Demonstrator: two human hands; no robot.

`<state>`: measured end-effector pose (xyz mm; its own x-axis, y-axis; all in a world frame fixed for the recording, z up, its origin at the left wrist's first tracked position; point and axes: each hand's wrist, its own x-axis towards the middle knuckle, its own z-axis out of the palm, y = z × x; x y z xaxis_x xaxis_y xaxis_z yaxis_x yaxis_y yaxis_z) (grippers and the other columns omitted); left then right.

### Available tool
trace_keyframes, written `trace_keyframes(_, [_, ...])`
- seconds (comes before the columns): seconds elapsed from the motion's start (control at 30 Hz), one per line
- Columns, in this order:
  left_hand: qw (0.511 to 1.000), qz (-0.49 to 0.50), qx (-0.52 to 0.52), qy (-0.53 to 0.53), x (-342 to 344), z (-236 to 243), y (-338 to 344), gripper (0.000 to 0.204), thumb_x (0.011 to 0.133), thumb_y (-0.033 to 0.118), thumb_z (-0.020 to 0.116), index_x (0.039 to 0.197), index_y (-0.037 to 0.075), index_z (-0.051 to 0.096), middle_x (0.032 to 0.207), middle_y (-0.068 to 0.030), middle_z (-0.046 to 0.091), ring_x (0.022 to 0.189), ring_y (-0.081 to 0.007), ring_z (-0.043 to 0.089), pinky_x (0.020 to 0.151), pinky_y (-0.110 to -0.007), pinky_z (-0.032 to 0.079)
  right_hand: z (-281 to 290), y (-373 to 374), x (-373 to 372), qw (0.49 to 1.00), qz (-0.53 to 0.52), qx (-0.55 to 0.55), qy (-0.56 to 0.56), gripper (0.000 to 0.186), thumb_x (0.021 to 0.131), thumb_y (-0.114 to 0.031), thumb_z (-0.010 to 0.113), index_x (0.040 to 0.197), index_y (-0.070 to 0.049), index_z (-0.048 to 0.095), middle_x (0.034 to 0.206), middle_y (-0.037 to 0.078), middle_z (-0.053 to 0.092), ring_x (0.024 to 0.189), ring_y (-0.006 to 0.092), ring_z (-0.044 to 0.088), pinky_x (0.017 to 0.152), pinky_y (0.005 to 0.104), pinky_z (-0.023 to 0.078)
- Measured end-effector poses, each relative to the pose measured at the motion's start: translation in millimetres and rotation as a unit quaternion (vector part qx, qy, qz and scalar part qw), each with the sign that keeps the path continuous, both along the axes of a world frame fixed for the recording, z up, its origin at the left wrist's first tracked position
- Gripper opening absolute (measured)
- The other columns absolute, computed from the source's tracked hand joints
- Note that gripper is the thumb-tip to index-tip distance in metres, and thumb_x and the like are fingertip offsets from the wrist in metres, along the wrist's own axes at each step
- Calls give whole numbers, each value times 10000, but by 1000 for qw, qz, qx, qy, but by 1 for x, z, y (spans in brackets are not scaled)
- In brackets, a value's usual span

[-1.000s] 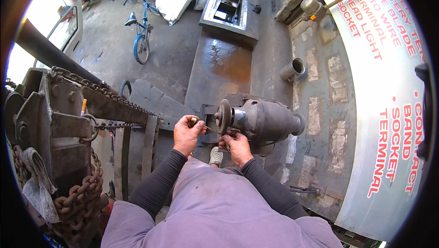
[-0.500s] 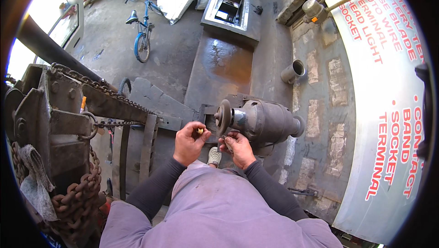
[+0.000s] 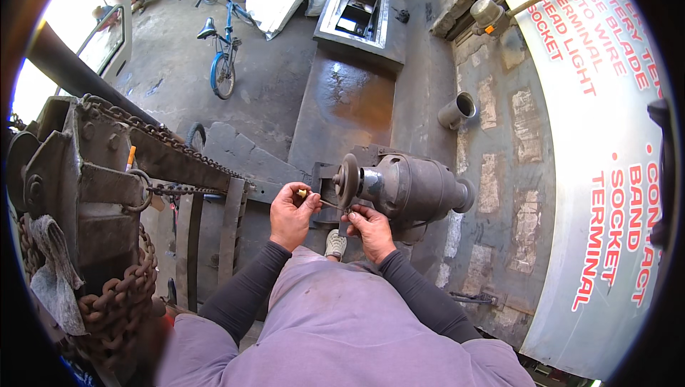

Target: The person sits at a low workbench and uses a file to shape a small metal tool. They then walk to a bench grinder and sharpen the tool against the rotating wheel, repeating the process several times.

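Left hand [image 3: 290, 217] and right hand [image 3: 371, 233] held forward, near but apart, each in a pinch; dark-sleeved forearms [image 3: 245, 284] converge inward.

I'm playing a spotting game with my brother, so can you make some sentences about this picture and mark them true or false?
1. The left hand holds a small yellowish piece. True.
2. The right hand is gloved. False: it is bare.
3. A thick rusty chain hangs at the picture's left. True.
4. The blue bicycle is right of the motor. False: it is to the left.
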<state>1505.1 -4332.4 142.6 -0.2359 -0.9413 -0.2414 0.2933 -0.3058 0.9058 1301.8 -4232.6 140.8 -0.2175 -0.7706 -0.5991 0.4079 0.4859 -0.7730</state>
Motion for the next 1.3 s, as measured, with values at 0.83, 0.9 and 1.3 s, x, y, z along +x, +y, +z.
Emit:
trace_keyframes(0.83, [1000,3,-1,0,-4,-4,-1,180,1035,10,760,1159,9,629,970,-54,722,868,-141,752,788,-311,679,1,-8,2,996,-59,14,-64,220,1102,-149,687,1246,17,700,1057,113,769,871,215,772,860,378,652])
trace_keyframes(0.9, [999,-8,-41,-11,3,4,4,181,1030,19,773,1150,10,637,957,-46,733,863,-122,740,784,-292,657,6,-3,-3,994,-39,13,-103,208,1100,-135,683,1252,6,693,1093,123,775,918,225,774,899,387,649])
trace_keyframes(1.3, [1000,-10,-7,22,8,12,22,176,1029,31,783,1138,15,646,950,-36,743,860,-97,730,776,-267,630,3,19,-2,981,-77,-9,-179,158,1044,-53,733,1191,-38,678,1110,94,782,1016,250,777,987,409,641])
